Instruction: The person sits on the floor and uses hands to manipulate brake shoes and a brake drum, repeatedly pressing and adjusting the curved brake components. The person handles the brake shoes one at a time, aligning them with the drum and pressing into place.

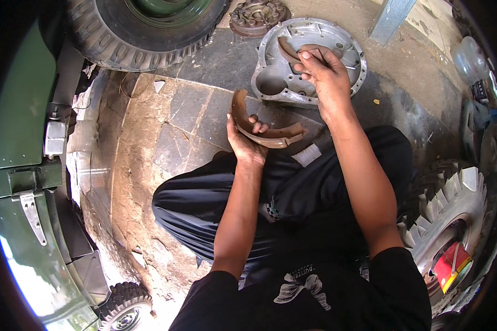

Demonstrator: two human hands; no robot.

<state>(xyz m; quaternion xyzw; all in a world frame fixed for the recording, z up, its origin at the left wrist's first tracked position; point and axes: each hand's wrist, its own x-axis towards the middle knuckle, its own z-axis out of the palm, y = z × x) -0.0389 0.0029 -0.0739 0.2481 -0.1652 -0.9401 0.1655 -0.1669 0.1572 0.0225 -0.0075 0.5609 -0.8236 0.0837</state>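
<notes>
My left hand (246, 138) is closed around a rusty, curved brake shoe (282, 132), held above my lap with its hollow side facing up and away from me. Its fingertips curl over the inner edge. Farther off, my right hand (327, 71) is over a grey metal bell housing (264, 62) on the floor. Thumb and fingers there pinch a second brown, curved brake shoe (287, 51), partly hidden by the hand. Whether this shoe touches the housing, I cannot tell.
A round, rusty clutch pressure plate (258, 17) lies beyond the housing. A large tyre (143, 47) stands at the far left, near a green vehicle (22, 110). To my right are another tyre (453, 212), a red tin (451, 265) and a clear plastic bottle (469, 60). A blue-grey post (391, 21) rises behind.
</notes>
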